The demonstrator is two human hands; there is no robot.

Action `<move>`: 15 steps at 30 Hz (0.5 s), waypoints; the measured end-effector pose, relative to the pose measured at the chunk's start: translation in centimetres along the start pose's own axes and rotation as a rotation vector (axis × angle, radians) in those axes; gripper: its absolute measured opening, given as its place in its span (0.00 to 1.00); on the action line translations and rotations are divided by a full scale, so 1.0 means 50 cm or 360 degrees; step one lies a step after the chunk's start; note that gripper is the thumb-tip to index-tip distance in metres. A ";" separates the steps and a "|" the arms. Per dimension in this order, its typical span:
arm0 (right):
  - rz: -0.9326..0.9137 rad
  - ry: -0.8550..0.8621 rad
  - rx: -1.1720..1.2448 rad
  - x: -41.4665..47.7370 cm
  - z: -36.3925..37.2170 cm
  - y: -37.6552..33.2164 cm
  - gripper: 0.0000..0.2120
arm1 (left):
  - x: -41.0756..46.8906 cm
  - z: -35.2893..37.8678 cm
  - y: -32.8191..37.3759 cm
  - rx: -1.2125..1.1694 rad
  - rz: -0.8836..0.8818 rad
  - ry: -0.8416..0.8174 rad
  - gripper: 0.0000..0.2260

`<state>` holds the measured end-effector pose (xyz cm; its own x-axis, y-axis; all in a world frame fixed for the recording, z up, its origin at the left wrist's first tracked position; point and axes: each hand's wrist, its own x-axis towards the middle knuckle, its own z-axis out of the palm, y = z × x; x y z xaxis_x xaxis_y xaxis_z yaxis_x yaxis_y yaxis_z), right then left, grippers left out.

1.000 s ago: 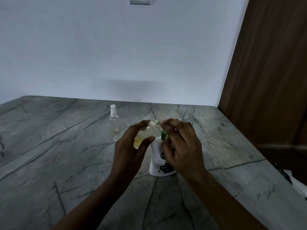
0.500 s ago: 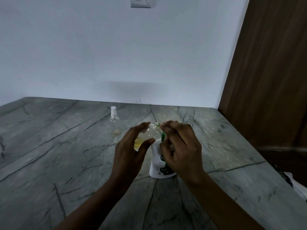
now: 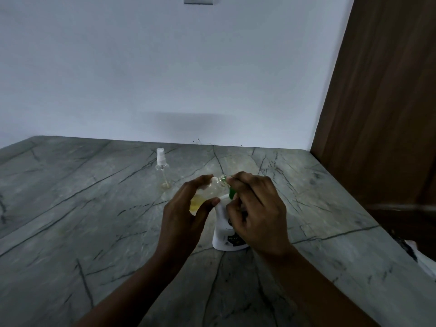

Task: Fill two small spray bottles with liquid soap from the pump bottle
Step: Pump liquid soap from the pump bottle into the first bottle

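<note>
No writing can be read: the pump bottle (image 3: 220,228) carries a dark label (image 3: 232,240) with small print, blurred and partly hidden behind the right hand (image 3: 257,217).

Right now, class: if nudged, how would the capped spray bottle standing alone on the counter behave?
Tall, narrow and nearly empty, the capped spray bottle is probably light and tips easily. Its round body might then roll.

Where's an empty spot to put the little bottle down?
The bare counter left of the left hand and the capped spray bottle is free. So is the strip between the right hand and the wooden panel. It is crowded round the pump bottle and held bottle, where both hands meet.
</note>
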<state>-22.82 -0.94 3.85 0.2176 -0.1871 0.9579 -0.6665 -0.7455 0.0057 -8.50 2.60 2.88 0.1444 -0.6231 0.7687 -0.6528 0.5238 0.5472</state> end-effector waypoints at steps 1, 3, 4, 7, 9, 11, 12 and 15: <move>-0.0008 -0.0005 -0.0003 0.004 -0.003 0.001 0.12 | 0.001 0.000 0.002 -0.0001 -0.0001 0.0006 0.18; -0.0016 -0.0007 -0.0009 0.012 -0.009 0.002 0.12 | 0.005 -0.001 0.006 0.0003 0.0001 0.0018 0.18; -0.0017 -0.0009 -0.0007 0.015 -0.012 0.002 0.12 | 0.006 -0.001 0.008 0.0008 0.0008 0.0023 0.19; -0.0027 -0.0022 0.0008 0.016 -0.017 0.002 0.13 | 0.007 -0.002 0.012 -0.0001 0.0010 0.0033 0.19; -0.0040 -0.0015 0.0005 0.017 -0.020 0.003 0.14 | 0.007 -0.002 0.014 -0.0004 0.0014 0.0042 0.19; -0.0058 -0.0006 0.0006 0.018 -0.020 0.004 0.14 | 0.007 -0.001 0.013 0.0000 0.0012 0.0041 0.19; -0.0064 0.0001 0.0007 0.017 -0.019 0.004 0.14 | 0.007 -0.001 0.013 0.0002 0.0009 0.0042 0.19; -0.0054 0.0014 0.0020 0.014 -0.014 0.003 0.14 | 0.007 -0.001 0.013 -0.0008 0.0004 0.0042 0.18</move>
<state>-23.28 -0.76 4.72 0.2337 -0.1563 0.9597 -0.6499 -0.7593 0.0346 -8.84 2.77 3.53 0.1622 -0.6064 0.7784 -0.6495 0.5282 0.5469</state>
